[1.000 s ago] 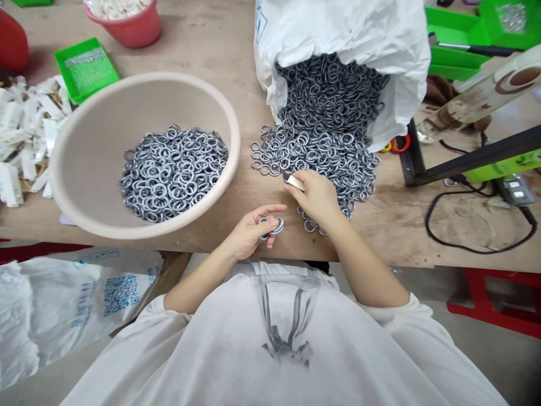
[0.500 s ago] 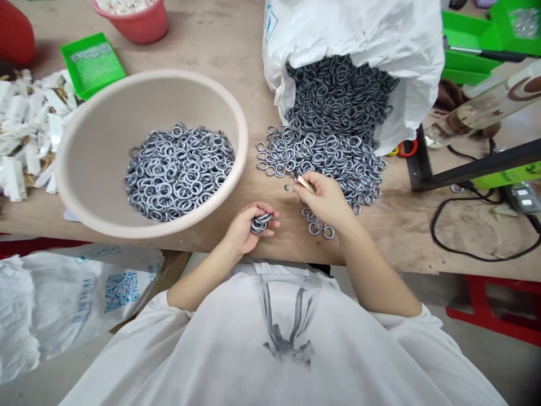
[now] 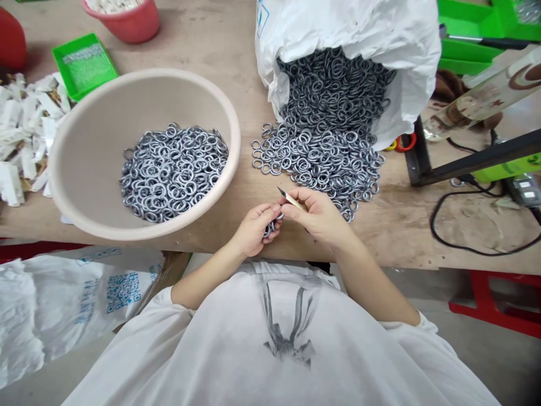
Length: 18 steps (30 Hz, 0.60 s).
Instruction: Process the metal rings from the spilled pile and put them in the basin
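My left hand (image 3: 258, 228) is closed around several grey metal rings (image 3: 269, 229), held just above the table's front edge. My right hand (image 3: 319, 217) pinches a short pale stick with a dark pointed tip (image 3: 293, 201), its point aimed up and left. The fingertips of both hands meet, or nearly so, over the held rings; whether a ring is between them I cannot tell. Behind my right hand lies a loose pile of the same rings (image 3: 321, 155), spilling from a white sack (image 3: 346, 25). More rings (image 3: 175, 172) fill part of a large beige basin (image 3: 146, 84) to the left.
Left of the basin are white pieces (image 3: 25, 124), a green tray (image 3: 87, 65) and a red bowl (image 3: 129, 22). On the right stand a dark metal frame (image 3: 477, 160), a black cable (image 3: 435, 228) and green bins (image 3: 469, 34). A printed white sack (image 3: 93, 293) hangs below the table edge.
My right hand has moved left from the ring pile to my left hand, with the stick still in it. The left fingers have closed further over their rings. The whole view has shifted slightly.
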Tool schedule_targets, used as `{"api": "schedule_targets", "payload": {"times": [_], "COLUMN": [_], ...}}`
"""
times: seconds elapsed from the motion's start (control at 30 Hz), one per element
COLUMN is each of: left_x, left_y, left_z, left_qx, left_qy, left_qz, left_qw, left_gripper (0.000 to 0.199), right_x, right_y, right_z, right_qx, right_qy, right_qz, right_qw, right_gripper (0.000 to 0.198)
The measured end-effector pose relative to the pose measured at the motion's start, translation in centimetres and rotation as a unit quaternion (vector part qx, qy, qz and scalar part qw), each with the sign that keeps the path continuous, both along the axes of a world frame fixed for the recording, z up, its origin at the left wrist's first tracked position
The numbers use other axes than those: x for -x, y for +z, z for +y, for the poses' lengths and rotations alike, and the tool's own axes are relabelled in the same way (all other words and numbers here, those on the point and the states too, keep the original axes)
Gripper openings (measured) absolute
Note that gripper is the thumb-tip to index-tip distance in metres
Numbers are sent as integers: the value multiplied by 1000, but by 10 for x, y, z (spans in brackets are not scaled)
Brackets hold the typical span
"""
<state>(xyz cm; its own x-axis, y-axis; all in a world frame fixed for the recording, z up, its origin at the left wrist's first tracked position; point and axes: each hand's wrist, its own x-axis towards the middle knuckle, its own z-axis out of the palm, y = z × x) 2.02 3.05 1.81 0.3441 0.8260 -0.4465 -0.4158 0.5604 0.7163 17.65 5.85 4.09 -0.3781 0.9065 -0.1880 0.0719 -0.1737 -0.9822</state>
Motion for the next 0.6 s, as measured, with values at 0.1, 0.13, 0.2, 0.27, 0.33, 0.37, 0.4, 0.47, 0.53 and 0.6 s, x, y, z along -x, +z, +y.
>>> {"api": "schedule_targets", "payload": {"times": [0.1,0.13,0.2,0.27,0.33,0.37,0.4,0.47,0.53,0.6], "left_x": [1,2,4,6,6,6,6,5,5,5], "left_y": [3,4,6,8,8,8,8,7,6,6], "left_z": [-2,-2,-3,-3,-3,-3,-3,-3,-4,-6], "left_qx": [-13,-13,-5,6,16,18,19,19,18,14], "left_qy": [-5,-10,-17,-18,-15,-12,-8,-4,-2,-5], "left_qz": [-17,-28,-52,-74,-88,-93,-96,-97,-93,-88], "left_qw": [1000,999,998,997,996,995,995,995,995,996], "left_gripper": [50,49,48,48,48,48,48,48,48,48], "right_x": [1,1,-1,-2,-3,-3,-2,-1,0,-1], "right_y": [-6,-8,-10,-8,-5,-4,-2,-1,-2,-5], "right_z": [-4,-6,-10,-15,-21,-24,-27,-30,-30,-27], "right_qx": [-46,-80,-165,-246,-295,-306,-312,-316,-317,-305], "right_qy": [-39,-61,-94,-87,-53,-38,-28,-18,-13,-6], "right_qz": [-36,-68,-138,-188,-218,-233,-248,-270,-279,-283], "right_qw": [998,993,972,947,929,922,917,909,906,909], "right_gripper": [44,46,50,52,55,56,57,56,54,52]}}
